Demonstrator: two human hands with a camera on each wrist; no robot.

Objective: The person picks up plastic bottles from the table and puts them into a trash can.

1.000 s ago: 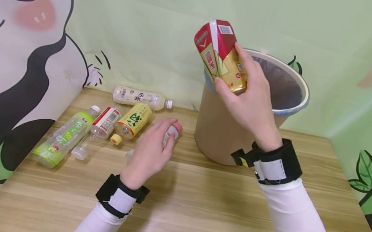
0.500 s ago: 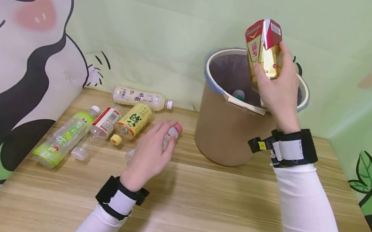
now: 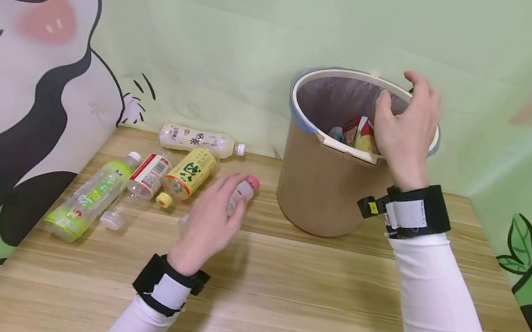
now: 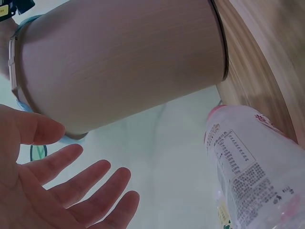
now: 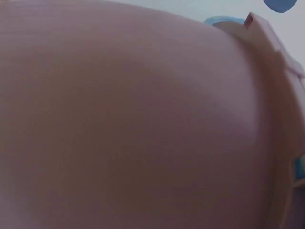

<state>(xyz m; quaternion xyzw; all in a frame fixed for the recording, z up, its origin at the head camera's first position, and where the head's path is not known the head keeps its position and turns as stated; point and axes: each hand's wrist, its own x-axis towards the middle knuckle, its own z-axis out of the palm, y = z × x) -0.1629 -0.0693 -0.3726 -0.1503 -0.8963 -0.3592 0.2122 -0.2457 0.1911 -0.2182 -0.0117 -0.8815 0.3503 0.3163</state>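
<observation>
My right hand (image 3: pixel 407 132) is over the right side of the trash bin (image 3: pixel 324 189), thumb and fingers apart, with nothing between them. Below it, inside the bin, lies a red and gold drink carton (image 3: pixel 364 136), partly hidden by the rim and hand. Over the table, my left hand (image 3: pixel 210 218) hovers with loosely bent fingers near a pink-capped bottle (image 3: pixel 244 190), partly covering it in the head view. A gap separates that hand from the bottle (image 4: pixel 248 167) in the left wrist view. Mostly the bin's brown wall (image 5: pixel 133 114) fills the right wrist view.
To the left lie a green-labelled bottle (image 3: pixel 91 194), a clear bottle with a red and white label (image 3: pixel 150 174) and a yellow-labelled bottle (image 3: pixel 190 172). A cream-coloured bottle (image 3: pixel 197 140) lies behind them near the back wall. A pale liner lip edges the bin.
The right hand carried the drink carton rightward over the bin and let it go; the carton now lies inside. The left hand has barely moved.
</observation>
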